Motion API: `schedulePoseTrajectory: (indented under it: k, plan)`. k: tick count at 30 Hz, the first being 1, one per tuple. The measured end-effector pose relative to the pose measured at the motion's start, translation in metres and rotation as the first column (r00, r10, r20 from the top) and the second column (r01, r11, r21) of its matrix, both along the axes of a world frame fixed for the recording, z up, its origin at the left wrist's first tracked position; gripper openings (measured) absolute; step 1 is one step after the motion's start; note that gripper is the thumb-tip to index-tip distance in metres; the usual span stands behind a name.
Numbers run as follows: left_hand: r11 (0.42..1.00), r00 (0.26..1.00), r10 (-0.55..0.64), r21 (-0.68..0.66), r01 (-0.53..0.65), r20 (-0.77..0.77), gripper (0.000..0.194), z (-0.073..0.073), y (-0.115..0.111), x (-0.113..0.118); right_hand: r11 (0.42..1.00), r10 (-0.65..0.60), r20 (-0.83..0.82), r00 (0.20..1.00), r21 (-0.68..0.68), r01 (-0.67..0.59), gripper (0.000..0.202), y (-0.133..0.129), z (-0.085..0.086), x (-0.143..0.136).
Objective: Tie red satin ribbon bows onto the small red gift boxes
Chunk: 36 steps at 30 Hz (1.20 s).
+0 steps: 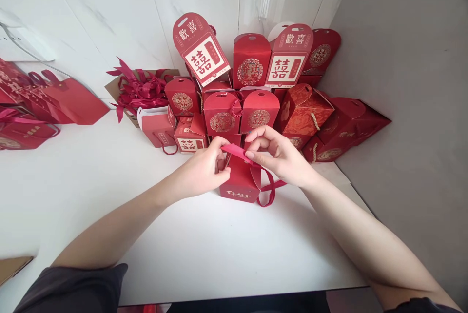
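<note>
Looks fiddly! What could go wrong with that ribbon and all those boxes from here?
The red ribbon runs between the left hand and right hand; it might slip or twist.

Its loose loop hangs beside the red gift box, so it could snag on a finger.

The stacked boxes are close behind the hands, and one double-happiness box sits tilted on top; a bump might topple it.

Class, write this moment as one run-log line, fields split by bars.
Left hand: holds ribbon | Right hand: holds ribbon | Red box: on white table, beneath ribbon | Behind: piled gift boxes
</note>
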State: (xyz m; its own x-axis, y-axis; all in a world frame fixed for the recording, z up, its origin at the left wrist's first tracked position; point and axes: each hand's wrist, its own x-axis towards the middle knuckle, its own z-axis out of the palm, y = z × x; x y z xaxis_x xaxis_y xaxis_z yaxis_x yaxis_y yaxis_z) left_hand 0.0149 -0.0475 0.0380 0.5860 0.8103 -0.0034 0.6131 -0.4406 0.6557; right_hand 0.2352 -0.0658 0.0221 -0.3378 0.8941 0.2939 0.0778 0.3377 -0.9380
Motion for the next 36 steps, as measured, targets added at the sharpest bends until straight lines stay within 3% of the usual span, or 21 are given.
schedulePoseTrajectory:
  k: [4, 7, 25, 31, 36]
  plan:
    - [0.953, 0.989, 0.015, -0.302, 0.031, 0.15, 0.042, 0.001, 0.013, -0.005, 0.994, -0.072, 0.196, 0.978, 0.096, 0.053, 0.014, -0.001, -0.005, -0.005]
    - [0.916, 0.983, 0.022, -0.398, 0.055, 0.184, 0.045, 0.002, 0.019, -0.008, 0.994, -0.074, 0.285, 0.956, 0.103, 0.046, 0.013, -0.002, -0.008, -0.007]
    - [0.889, 0.99, -0.017, -0.451, 0.079, 0.138, 0.035, 0.008, 0.022, -0.011, 0.999, 0.029, 0.273, 0.962, 0.008, -0.032, 0.017, 0.002, -0.013, -0.006]
    - [0.942, 0.988, -0.042, -0.324, 0.089, 0.149, 0.031, 0.004, 0.031, -0.01, 0.999, 0.034, 0.26, 0.965, -0.012, -0.032, 0.019, 0.002, -0.011, -0.004]
    - [0.964, 0.979, 0.005, -0.26, 0.048, 0.203, 0.024, 0.016, 0.034, -0.016, 0.998, -0.06, 0.28, 0.958, 0.044, 0.049, 0.023, 0.004, 0.006, 0.016]
